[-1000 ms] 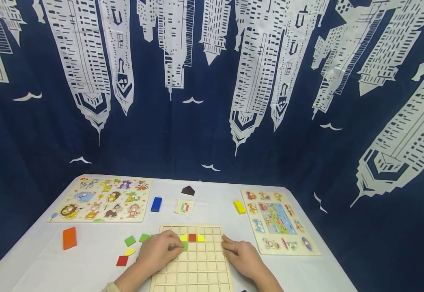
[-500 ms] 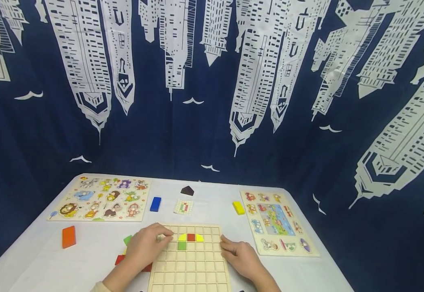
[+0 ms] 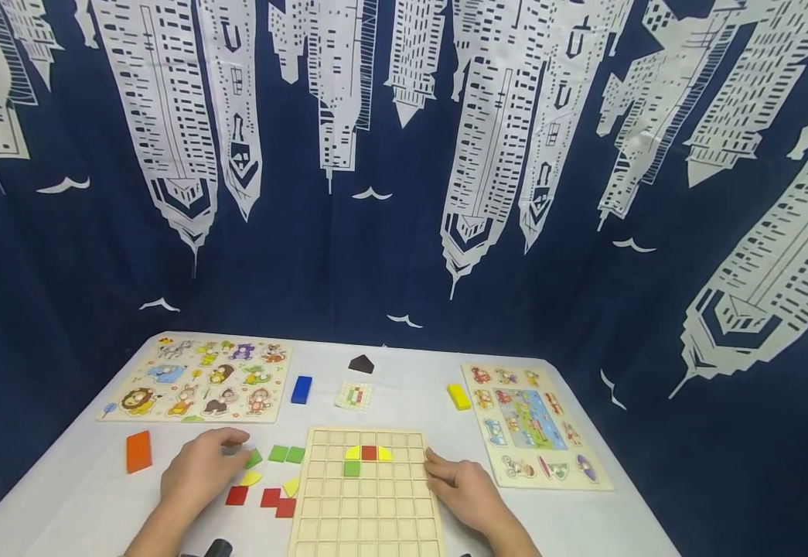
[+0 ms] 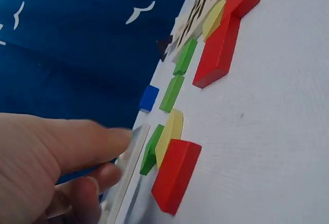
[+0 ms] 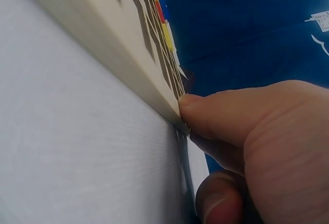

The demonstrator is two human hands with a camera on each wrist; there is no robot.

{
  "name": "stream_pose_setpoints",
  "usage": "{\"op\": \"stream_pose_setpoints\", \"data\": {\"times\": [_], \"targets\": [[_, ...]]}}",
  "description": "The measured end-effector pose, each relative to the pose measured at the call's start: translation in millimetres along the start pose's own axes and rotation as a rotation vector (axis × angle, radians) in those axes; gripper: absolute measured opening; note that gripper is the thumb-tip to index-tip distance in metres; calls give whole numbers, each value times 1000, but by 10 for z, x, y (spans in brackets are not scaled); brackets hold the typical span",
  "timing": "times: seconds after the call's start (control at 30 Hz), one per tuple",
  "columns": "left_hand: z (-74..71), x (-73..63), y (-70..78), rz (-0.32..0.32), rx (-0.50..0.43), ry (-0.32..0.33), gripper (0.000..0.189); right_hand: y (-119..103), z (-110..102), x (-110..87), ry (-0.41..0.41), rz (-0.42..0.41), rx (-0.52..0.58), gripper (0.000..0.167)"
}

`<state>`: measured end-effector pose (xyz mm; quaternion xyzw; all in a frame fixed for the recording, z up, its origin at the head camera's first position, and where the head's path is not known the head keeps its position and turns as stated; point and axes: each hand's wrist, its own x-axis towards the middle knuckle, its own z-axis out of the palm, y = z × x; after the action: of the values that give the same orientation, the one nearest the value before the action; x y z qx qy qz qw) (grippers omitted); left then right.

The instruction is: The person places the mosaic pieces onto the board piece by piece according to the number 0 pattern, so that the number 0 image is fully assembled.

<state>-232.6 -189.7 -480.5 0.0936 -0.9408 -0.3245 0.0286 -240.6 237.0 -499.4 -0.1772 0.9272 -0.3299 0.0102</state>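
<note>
A wooden grid board [image 3: 376, 507] lies before me. Set in its upper cells are a red square tile [image 3: 369, 453] between two yellow curved tiles [image 3: 385, 454], with a green square tile [image 3: 352, 469] below the left one. My right hand [image 3: 465, 491] pinches the board's right edge, the thumb [image 5: 216, 113] lying against it in the right wrist view. Off to the board's left, my left hand [image 3: 202, 466] hovers by a loose green tile [image 3: 254, 459], partly hidden by the fingers. The left hand's thumb and fingers are apart, with nothing seen between them.
Loose red tiles [image 3: 271, 497], yellow tiles [image 3: 250, 479] and more green tiles [image 3: 278, 453] lie left of the board. Behind it are a pattern card [image 3: 355, 396], blue block [image 3: 301, 390] and yellow block [image 3: 458, 397]. An animal puzzle [image 3: 195, 379] and vehicle puzzle [image 3: 536, 425] flank them.
My left hand has let go of the green tile in the board's cell and moved left to the loose tiles. The right hand keeps its place on the board's edge.
</note>
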Motion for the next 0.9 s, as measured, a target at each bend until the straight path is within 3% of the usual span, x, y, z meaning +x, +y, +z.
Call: {"op": "stream_pose_setpoints", "data": {"times": [0.4, 0.53, 0.77, 0.9], "targets": [[78, 36, -33, -11, 12, -14, 32, 31, -9, 2, 13, 8, 1, 36], [82, 51, -64, -20, -30, -11, 28, 23, 3, 4, 9, 7, 5, 36], [97, 75, -87, -1, -109, 49, 15, 8, -4, 1, 11, 8, 16, 36], [104, 63, -60, -25, -152, 39, 16, 7, -5, -1, 6, 9, 20, 36]]}}
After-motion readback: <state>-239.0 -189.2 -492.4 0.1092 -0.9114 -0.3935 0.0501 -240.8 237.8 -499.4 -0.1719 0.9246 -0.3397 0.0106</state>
